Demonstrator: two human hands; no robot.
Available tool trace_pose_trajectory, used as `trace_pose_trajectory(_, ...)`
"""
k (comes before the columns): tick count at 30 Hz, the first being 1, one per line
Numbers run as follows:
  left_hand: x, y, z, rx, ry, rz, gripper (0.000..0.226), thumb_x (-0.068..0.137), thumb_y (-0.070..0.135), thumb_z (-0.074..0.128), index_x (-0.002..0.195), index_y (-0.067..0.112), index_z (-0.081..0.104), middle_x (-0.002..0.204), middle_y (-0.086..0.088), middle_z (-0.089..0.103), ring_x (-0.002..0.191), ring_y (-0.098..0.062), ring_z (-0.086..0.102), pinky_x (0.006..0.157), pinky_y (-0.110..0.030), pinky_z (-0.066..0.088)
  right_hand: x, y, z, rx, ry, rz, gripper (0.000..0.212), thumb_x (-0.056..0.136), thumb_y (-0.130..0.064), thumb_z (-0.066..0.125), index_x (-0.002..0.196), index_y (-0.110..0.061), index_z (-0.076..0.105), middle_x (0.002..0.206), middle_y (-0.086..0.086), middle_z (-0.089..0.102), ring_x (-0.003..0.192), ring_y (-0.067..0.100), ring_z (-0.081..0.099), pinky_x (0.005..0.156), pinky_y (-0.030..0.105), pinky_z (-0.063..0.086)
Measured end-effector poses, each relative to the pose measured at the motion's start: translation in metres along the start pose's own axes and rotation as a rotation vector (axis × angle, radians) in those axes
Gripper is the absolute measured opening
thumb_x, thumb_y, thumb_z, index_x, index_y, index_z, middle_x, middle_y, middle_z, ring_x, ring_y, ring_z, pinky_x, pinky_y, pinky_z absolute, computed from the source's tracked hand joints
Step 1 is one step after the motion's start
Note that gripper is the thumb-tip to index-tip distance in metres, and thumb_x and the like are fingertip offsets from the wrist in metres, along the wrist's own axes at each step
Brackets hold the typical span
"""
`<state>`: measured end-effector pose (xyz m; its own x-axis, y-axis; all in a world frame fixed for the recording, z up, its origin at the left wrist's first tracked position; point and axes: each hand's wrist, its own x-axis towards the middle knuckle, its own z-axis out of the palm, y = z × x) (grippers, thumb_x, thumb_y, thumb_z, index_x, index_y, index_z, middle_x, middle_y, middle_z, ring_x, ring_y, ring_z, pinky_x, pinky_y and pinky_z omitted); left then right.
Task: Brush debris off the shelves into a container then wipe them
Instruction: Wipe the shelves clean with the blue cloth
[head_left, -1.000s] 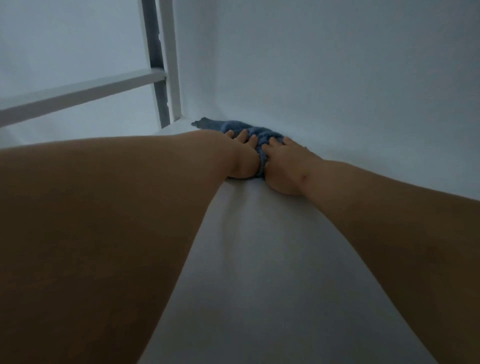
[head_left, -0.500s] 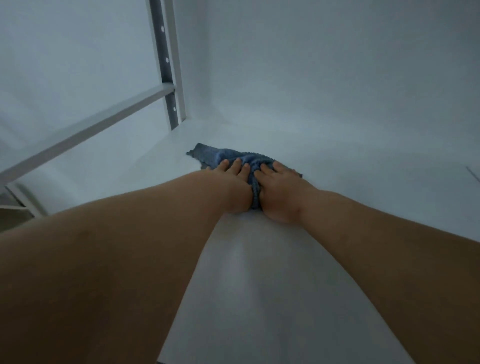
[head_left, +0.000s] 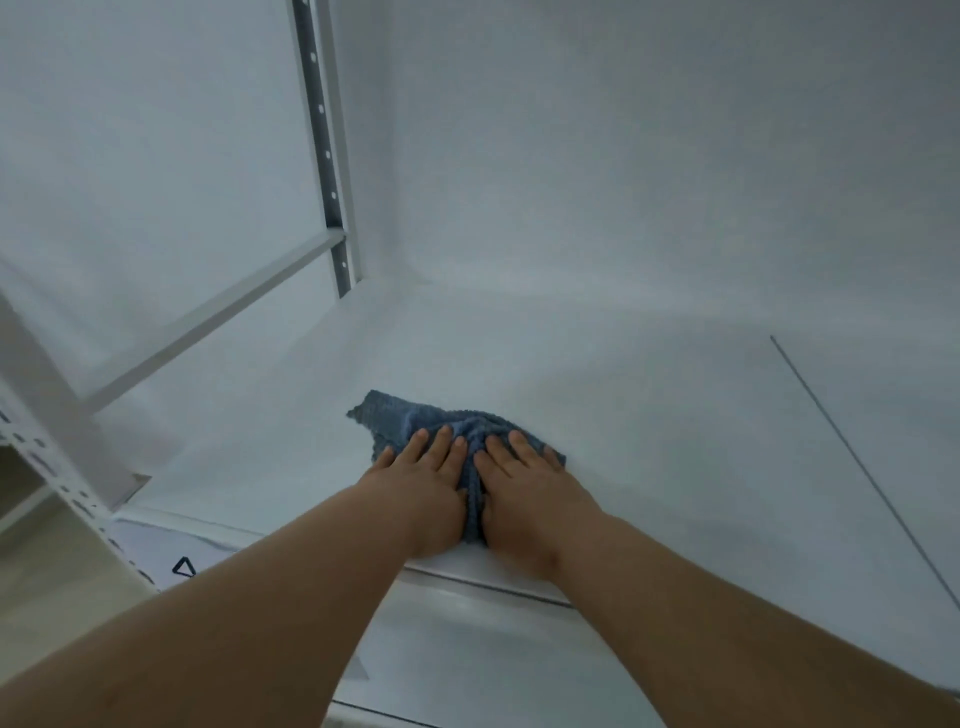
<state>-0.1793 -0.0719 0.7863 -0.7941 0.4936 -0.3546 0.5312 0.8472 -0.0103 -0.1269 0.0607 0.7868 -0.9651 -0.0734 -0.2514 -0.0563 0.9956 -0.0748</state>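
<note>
Both hands, left hand (head_left: 423, 486) and right hand (head_left: 524, 493), press flat with fingers straight on the bunched blue cloth (head_left: 410, 423), near the white shelf (head_left: 649, 441) front edge at 6 o'clock. Pulled further, the cloth may slip off that edge.

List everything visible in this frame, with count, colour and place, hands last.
cloth: 1, blue, bunched on the shelf near its front edge, under both hands
shelf: 1, white, fills the middle of the view
upright: 1, grey-white with holes, back left corner
crossbar: 1, white, left side, running to the upright
front post: 1, white, slotted, lower left
left hand: 1, flat on the cloth
right hand: 1, flat on the cloth, beside the left
</note>
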Motion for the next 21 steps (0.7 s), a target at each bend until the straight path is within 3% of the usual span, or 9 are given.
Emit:
trace_pose_trajectory(7,-0.059,0.040,0.019,0.039,-0.049,-0.010,0.068,0.101,0.045,0.019,0.150,0.017,-0.018,0.158,0.001,-0.023,0.146,-0.024,-0.017,0.120,-0.045,0.001,-0.081,0.001,0.019,0.015,-0.005,-0.075,0.078,0.099,-0.046,0.037,0.154,-0.014,-0.007,0.162,-0.001,-0.014,0.148,0.020,-0.017,0.120,0.043,-0.007)
trace_pose_trajectory(12,-0.081,0.090,0.016,0.012,-0.078,-0.006,0.066,0.102,0.045,0.018,0.151,0.018,-0.017,0.158,0.002,-0.023,0.146,-0.023,-0.017,0.120,-0.044,0.002,-0.123,0.026,0.024,0.097,0.011,-0.072,0.067,0.102,-0.036,0.033,0.156,-0.018,-0.002,0.163,-0.005,-0.008,0.148,0.016,-0.013,0.121,0.038,-0.005)
trace_pose_trajectory(21,-0.040,0.145,0.002,-0.014,-0.097,-0.002,0.069,0.101,0.046,0.022,0.150,0.021,-0.019,0.157,0.004,-0.025,0.145,-0.024,-0.019,0.119,-0.048,-0.003,-0.124,0.081,0.026,0.053,0.007,0.032,0.078,0.098,-0.043,0.042,0.155,-0.017,-0.006,0.162,-0.004,-0.012,0.148,0.017,-0.015,0.121,0.042,-0.003)
